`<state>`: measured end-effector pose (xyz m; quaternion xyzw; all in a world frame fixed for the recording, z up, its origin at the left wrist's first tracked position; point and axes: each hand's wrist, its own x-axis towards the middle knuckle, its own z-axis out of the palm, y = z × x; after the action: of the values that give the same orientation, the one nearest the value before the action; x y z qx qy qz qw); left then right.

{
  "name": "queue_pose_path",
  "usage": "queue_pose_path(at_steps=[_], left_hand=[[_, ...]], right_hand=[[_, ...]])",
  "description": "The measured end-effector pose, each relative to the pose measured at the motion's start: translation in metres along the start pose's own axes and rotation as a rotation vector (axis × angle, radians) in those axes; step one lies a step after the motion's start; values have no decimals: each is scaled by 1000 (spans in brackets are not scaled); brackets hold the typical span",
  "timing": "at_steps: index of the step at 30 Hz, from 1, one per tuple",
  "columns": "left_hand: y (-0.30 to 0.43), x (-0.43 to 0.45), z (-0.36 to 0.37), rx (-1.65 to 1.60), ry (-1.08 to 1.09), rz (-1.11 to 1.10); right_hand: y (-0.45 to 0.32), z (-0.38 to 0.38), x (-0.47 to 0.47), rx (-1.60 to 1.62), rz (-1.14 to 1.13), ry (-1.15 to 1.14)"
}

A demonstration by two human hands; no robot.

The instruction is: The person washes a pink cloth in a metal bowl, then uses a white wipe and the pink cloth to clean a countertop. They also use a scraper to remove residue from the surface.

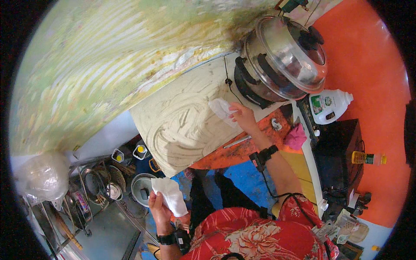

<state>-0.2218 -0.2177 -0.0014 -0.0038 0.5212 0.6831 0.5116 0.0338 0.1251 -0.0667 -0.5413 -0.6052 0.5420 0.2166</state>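
Observation:
My left hand, low and left of the middle, grips a folded white paper towel in front of my body. My right hand reaches over a cream-coloured tabletop, its fingers on a crumpled, thin white tissue. Dark swirling smears cover much of this tabletop. Just beyond the right hand stands a large metal steamer pot with a clear domed lid. A black cord with a small dark knob runs on the tabletop beside the pot.
An orange stained surface borders the tabletop, with a pink cloth at its right. Further right are a white plastic jug, a black box-shaped appliance and an oil bottle. At left, a rack holds pans near a lidded pot.

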Motion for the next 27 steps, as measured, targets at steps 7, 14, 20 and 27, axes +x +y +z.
queue_pose_path(at_steps=[7,14,20,27], left_hand=[[-4,1,0,54,48,2],[-8,5,2,57,18,-12],[-10,7,-1,113,33,-16],[-8,8,-6,62,27,-2]], right_hand=[[18,28,-3,-827,-496,75],[47,43,-14,-1096,-580,29],[65,5,5,-986,-292,291],[82,-6,-21,-857,-59,322]])
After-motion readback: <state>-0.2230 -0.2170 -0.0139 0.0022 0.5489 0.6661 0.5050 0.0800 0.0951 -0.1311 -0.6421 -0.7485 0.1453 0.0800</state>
